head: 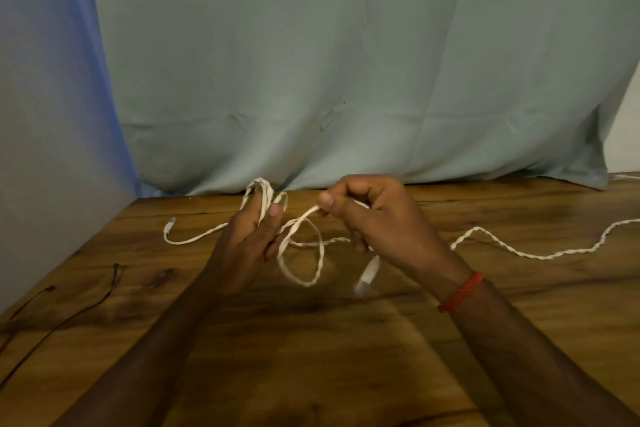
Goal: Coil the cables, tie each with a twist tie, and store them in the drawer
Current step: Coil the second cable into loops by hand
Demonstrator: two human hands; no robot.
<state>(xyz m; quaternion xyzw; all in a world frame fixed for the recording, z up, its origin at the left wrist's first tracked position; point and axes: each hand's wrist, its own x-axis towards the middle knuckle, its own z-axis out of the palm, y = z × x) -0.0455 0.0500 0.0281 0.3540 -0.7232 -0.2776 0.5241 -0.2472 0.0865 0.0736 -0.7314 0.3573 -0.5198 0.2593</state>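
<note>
**White cable half coiled over the tabletop**

The left hand (249, 239) is raised above the middle of the tabletop (311, 357), near its far edge. Its fingers point up with loops of the white cable (301, 282) round them, and the thumb clamps the loops. Just to its right, the right hand (374, 215) pinches a strand between thumb and forefinger, its other fingers curled. A slack loop hangs between the hands, and a plug (367, 277) dangles below the right hand. The rest of the cable trails to the right edge; its other end lies towards the far left corner. A black cable (69, 315) lies by the left edge. A red band (460, 291) circles the right wrist. A cloth (346, 62) hangs behind.
</note>
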